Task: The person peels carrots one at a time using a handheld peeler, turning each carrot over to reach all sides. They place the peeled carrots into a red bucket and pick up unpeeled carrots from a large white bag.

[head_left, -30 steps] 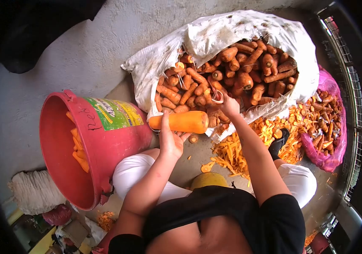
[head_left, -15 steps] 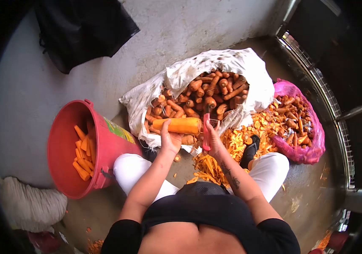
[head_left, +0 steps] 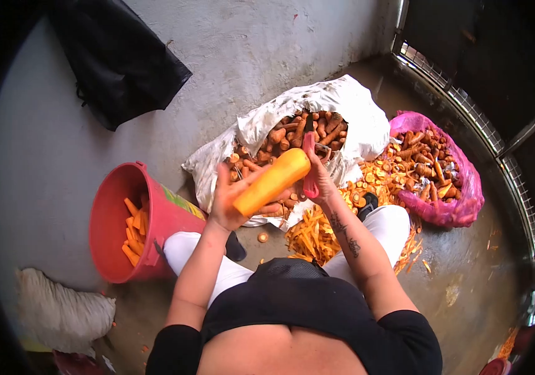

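A thick peeled carrot (head_left: pixel 272 182) slants between my two hands, its lower end over the palm of my left hand (head_left: pixel 222 201). That hand is slightly blurred, with its thumb raised apart and its fingers stretched out behind the carrot. My right hand (head_left: pixel 322 182) is closed around a red-handled knife (head_left: pixel 309 142), whose dark, narrow blade points away from me. The carrot's upper end is beside the knife handle; whether right fingers also support it is hidden. Beyond my hands, a white sack (head_left: pixel 360 115) lies open, full of unpeeled carrots (head_left: pixel 277 135).
A red bucket (head_left: pixel 106 225) with peeled carrots stands left. Orange peelings (head_left: pixel 311 237) lie between my feet. A pink bag (head_left: pixel 472 187) of carrot pieces is at right. A black cloth (head_left: pixel 120 65) hangs on the wall; a pale sack (head_left: pixel 64 309) lies lower left.
The carrot has gone from level to slanted, its right end lifted toward my right hand. My left fingers have loosened from around it and spread. The view has shifted slightly.
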{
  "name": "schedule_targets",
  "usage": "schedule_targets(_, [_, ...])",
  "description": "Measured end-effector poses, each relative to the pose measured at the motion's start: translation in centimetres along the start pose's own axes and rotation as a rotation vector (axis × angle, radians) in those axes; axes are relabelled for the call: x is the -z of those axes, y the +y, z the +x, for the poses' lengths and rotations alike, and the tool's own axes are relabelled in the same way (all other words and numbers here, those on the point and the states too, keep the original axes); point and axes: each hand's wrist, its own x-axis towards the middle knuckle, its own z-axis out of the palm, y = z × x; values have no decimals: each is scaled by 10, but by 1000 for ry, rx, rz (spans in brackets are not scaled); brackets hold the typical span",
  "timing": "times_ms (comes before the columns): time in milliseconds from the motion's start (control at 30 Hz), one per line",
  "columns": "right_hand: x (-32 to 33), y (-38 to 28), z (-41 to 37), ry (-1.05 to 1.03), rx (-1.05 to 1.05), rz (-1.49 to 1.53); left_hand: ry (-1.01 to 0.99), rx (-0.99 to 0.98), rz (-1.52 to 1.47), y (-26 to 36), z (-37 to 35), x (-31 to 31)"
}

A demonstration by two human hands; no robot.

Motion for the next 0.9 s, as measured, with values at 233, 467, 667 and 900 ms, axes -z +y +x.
schedule_targets(233, [44,-5,2,169,64,-677,317,171,983,-32,33,43])
schedule_targets(467, [71,-2,-18,253,333,-908,571,66,1669,-26,21,35])
schedule_targets(667, [53,31,-60,262,374,-1012,563,-130,2032,-29,11,48])
schedule_targets(900, [49,56,-85,180,395,-1004,563,-151,2092,-32,10,54])
